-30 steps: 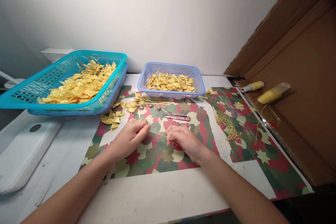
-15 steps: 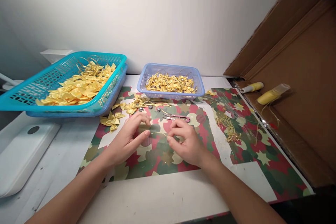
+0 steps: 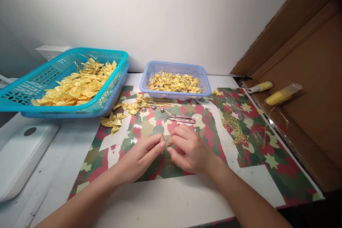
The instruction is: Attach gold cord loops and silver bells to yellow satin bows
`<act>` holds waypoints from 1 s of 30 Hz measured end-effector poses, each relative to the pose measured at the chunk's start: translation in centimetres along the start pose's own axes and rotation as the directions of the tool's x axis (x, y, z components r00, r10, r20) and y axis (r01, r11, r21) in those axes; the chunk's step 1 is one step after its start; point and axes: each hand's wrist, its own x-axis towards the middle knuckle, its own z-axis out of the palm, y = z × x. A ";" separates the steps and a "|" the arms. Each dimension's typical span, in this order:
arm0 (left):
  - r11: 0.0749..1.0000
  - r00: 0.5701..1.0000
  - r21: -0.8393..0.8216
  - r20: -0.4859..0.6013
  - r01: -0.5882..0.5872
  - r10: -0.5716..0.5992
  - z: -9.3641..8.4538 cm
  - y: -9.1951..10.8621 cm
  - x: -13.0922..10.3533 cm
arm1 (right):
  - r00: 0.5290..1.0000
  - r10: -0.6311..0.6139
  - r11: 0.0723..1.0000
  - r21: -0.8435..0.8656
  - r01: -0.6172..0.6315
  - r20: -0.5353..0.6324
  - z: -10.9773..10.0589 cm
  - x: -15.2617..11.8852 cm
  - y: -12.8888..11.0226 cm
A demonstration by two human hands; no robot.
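My left hand [image 3: 145, 155] is closed in a pinch, thumb against the bent forefinger, low over the patterned sheet. A short bit of thin gold cord [image 3: 169, 145] shows between the two hands; most of it is hidden by fingers. Facing it, my right hand [image 3: 189, 149] curls its fingers round the cord's other side, thumb underneath. Just beyond the hands lie pink-handled thread snips [image 3: 183, 119]. Small silver bells [image 3: 153, 107], a bundle of gold cords [image 3: 157, 102] and several yellow ribbon bows [image 3: 114, 122] lie farther back.
A turquoise basket [image 3: 107, 96] full of yellow bows stands at left, stacked on a blue one. At the back is a periwinkle basket [image 3: 175, 95] of bows with cords. Tangled gold threads [image 3: 236, 133] lie right, near two yellow thread spools [image 3: 280, 95] and a cardboard wall [image 3: 301, 60].
My hands have come closer together and slightly nearer to me. The cord that stretched between them is now mostly hidden, and my left fingers have closed into a pinch.
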 end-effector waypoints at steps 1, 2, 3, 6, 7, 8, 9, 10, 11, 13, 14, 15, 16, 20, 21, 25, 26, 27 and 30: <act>0.999 1.000 -0.035 0.000 0.010 -0.010 0.0 0.0 0.0 | 1.000 0.016 1.000 0.013 -0.016 -0.003 0.0 -0.1 0.0; 0.998 1.000 -0.064 -0.006 0.016 -0.016 0.0 0.0 0.0 | 0.999 0.035 0.999 0.024 -0.035 -0.005 0.0 -0.1 0.0; 0.996 1.000 -0.085 -0.018 0.018 -0.019 0.0 0.0 0.0 | 0.999 0.052 0.998 0.033 -0.052 -0.006 0.0 -0.2 0.0; 0.993 0.999 -0.121 -0.051 0.012 -0.018 -0.1 -0.1 0.0 | 0.996 0.088 0.995 0.046 -0.086 -0.030 -0.1 -0.2 -0.1; 0.992 0.998 -0.128 -0.053 0.010 -0.017 -0.1 -0.1 0.0 | 0.995 0.092 0.995 0.050 -0.089 -0.043 -0.1 -0.1 -0.1; 0.991 0.999 -0.131 -0.051 0.010 -0.017 -0.1 -0.2 0.0 | 0.994 0.093 0.995 0.052 -0.090 -0.052 -0.1 -0.1 -0.1; 0.991 0.999 -0.131 -0.050 0.010 -0.016 -0.1 -0.3 0.0 | 0.994 0.091 0.995 0.052 -0.088 -0.058 0.0 -0.1 -0.1; 0.992 0.999 -0.127 -0.050 0.010 -0.017 -0.1 -0.3 0.0 | 0.994 0.086 0.995 0.049 -0.083 -0.060 0.0 0.0 -0.1; 0.992 0.999 -0.122 -0.048 0.011 -0.017 0.0 -0.3 0.0 | 0.995 0.079 0.996 0.046 -0.076 -0.062 0.1 0.0 0.0; 0.994 0.999 -0.113 -0.043 0.012 -0.017 0.0 -0.4 0.0 | 0.996 0.067 0.997 0.037 -0.065 -0.066 0.2 0.0 0.1; 0.994 0.999 -0.109 -0.039 0.012 -0.016 0.0 -0.5 0.0 | 0.996 0.063 0.998 0.035 -0.061 -0.068 0.2 0.0 0.2; 0.994 0.999 -0.108 -0.037 0.011 -0.015 0.0 -0.5 0.0 | 0.996 0.061 0.998 0.034 -0.059 -0.070 0.2 -0.1 0.2; 0.994 0.999 -0.108 -0.035 0.010 -0.014 0.0 -0.5 0.0 | 0.995 0.063 0.998 0.033 -0.061 -0.072 0.2 -0.1 0.2; 0.994 0.999 -0.106 -0.045 0.004 -0.009 0.0 -0.6 0.0 | 0.994 0.094 0.995 0.024 -0.092 -0.062 -0.1 0.0 0.1; 0.995 0.999 -0.104 -0.047 0.003 -0.008 0.0 -0.6 0.0 | 0.992 0.110 0.994 0.019 -0.109 -0.060 -0.1 0.0 0.0; 0.994 1.000 -0.112 -0.025 0.005 -0.008 0.1 -0.8 0.1 | 0.985 0.158 0.987 -0.008 -0.159 -0.064 0.3 0.0 -0.3; 0.994 1.000 -0.113 -0.016 0.009 -0.011 0.1 -0.9 0.1 | 0.985 0.156 0.987 -0.017 -0.157 -0.074 0.4 0.0 -0.4; 0.994 1.000 -0.112 -0.008 0.012 -0.013 0.2 -0.9 0.1 | 0.985 0.148 0.988 -0.028 -0.151 -0.089 0.6 0.0 -0.4; 0.996 1.000 -0.085 0.000 0.012 -0.012 0.3 -0.9 0.2 | 0.985 0.108 0.991 -0.067 -0.118 -0.137 0.9 0.0 -0.4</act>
